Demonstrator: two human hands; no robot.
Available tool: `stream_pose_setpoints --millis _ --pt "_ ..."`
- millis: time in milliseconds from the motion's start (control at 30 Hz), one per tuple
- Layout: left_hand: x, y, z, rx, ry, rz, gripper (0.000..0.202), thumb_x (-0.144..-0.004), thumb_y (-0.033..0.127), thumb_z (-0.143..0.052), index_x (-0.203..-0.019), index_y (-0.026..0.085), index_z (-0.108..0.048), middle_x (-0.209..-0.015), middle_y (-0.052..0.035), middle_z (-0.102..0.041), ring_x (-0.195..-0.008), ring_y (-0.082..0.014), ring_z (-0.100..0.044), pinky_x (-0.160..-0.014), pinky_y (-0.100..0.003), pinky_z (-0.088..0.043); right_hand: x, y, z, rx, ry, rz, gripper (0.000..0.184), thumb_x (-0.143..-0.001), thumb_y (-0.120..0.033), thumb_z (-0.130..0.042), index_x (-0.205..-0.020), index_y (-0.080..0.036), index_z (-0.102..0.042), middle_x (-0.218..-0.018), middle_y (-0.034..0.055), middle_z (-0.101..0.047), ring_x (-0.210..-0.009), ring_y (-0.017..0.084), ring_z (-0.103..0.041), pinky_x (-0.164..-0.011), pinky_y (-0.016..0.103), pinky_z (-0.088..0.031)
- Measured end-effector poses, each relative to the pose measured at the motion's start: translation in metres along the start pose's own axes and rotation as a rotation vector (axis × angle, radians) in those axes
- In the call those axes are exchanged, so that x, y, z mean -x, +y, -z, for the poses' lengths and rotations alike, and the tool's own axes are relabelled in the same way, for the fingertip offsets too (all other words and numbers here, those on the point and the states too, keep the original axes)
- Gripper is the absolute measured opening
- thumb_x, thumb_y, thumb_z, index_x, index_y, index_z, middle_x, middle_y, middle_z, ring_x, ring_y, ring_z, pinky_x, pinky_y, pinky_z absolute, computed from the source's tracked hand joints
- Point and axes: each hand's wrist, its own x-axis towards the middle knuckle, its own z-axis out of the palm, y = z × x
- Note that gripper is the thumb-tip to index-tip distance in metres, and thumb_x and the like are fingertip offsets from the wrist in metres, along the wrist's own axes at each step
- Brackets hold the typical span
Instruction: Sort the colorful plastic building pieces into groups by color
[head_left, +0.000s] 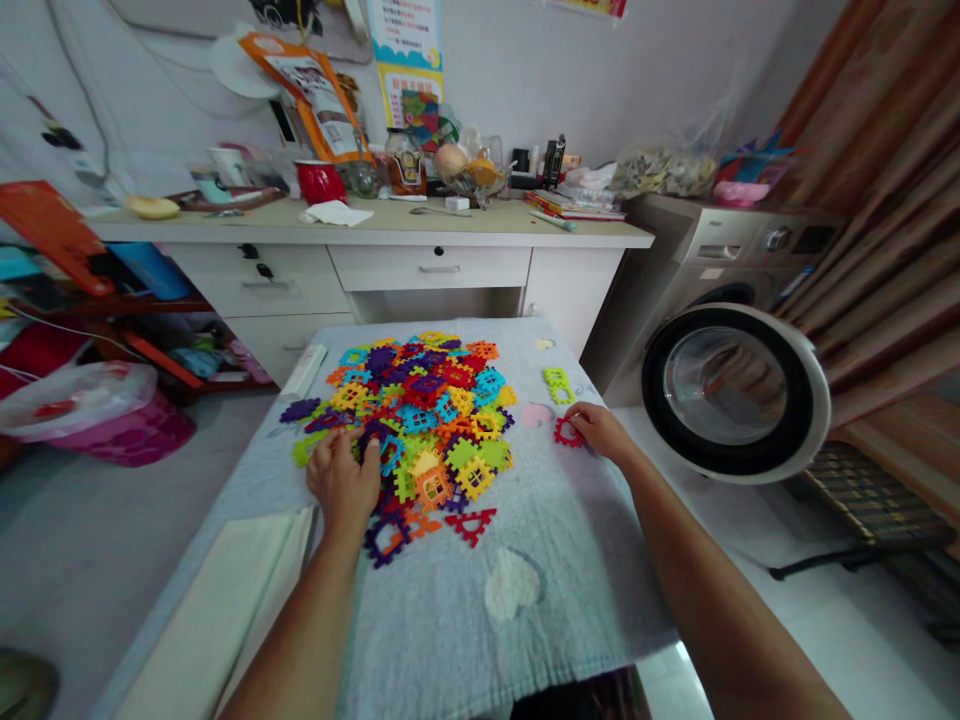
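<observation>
A heap of colourful plastic interlocking building pieces [420, 400] lies on a cloth-covered table. My left hand [343, 478] rests at the near left side of the heap, thumb and fingers apart over purple and green pieces; its fingertips are partly hidden. To the right of the heap, my right hand [600, 432] pinches the edge of a red toothed frame piece [568, 432], low over the cloth. Just beyond it lies a light-green piece [557, 385]. A red triangular piece [472, 525] and a purple frame piece [388, 540] lie at the heap's near edge.
The table's pale blue cloth [600, 590] has heart prints. Folded white material [217, 600] lies at the left edge, and a white box [304, 372] farther back. Behind stands a cluttered desk [420, 232]; to the right, a washing machine's round door [735, 390] hangs open.
</observation>
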Motion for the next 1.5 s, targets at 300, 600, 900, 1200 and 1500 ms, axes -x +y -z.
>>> stream_pose_setpoints --millis 300,600,900,1200,1500 --pt "-0.004 -0.006 -0.007 -0.003 0.027 -0.015 0.045 -0.092 0.048 -0.045 -0.116 0.017 -0.068 -0.135 -0.0172 -0.057 -0.133 -0.0316 -0.048 -0.115 -0.048 -0.034 -0.008 0.000 -0.004 0.040 -0.008 0.071 0.020 -0.085 -0.021 -0.051 -0.084 -0.020 -0.071 -0.080 0.0027 -0.071 -0.073 0.016 -0.061 -0.070 0.027 -0.045" --pt "-0.003 -0.005 -0.006 -0.013 0.025 -0.003 0.045 -0.093 0.047 -0.046 -0.118 0.018 -0.068 -0.137 -0.0161 -0.057 -0.131 -0.0327 -0.049 -0.114 -0.049 -0.035 -0.019 -0.007 -0.027 -0.217 -0.001 0.041 0.013 -0.083 -0.026 -0.054 -0.084 -0.019 -0.065 -0.069 -0.0019 -0.062 -0.061 0.014 -0.055 -0.058 0.025 -0.042" --pt "-0.003 -0.007 -0.008 -0.009 0.032 -0.012 0.043 -0.093 0.047 -0.047 -0.119 0.019 -0.068 -0.134 -0.0149 -0.058 -0.130 -0.0320 -0.050 -0.113 -0.050 -0.035 -0.033 -0.014 -0.019 0.276 0.110 0.121 0.016 -0.087 -0.022 -0.059 -0.095 -0.018 -0.073 -0.105 0.0106 -0.069 -0.100 0.022 -0.064 -0.093 0.032 -0.047" --pt "-0.004 -0.008 -0.008 -0.004 0.017 -0.014 0.044 -0.093 0.047 -0.046 -0.119 0.019 -0.067 -0.135 -0.0147 -0.059 -0.130 -0.0316 -0.050 -0.113 -0.050 -0.036 -0.055 0.002 -0.013 0.492 0.120 -0.069 0.050 -0.082 -0.031 -0.070 -0.128 -0.013 -0.062 -0.128 0.0181 -0.067 -0.118 0.031 -0.062 -0.101 0.037 -0.045" --pt "-0.004 -0.006 -0.007 -0.001 0.013 -0.001 0.044 -0.094 0.048 -0.045 -0.119 0.019 -0.067 -0.134 -0.0146 -0.059 -0.128 -0.0321 -0.051 -0.112 -0.051 -0.036 -0.054 -0.005 0.000 0.477 0.108 -0.021 0.057 -0.084 -0.043 -0.067 -0.136 -0.020 -0.061 -0.130 0.0135 -0.066 -0.116 0.032 -0.059 -0.096 0.041 -0.045"
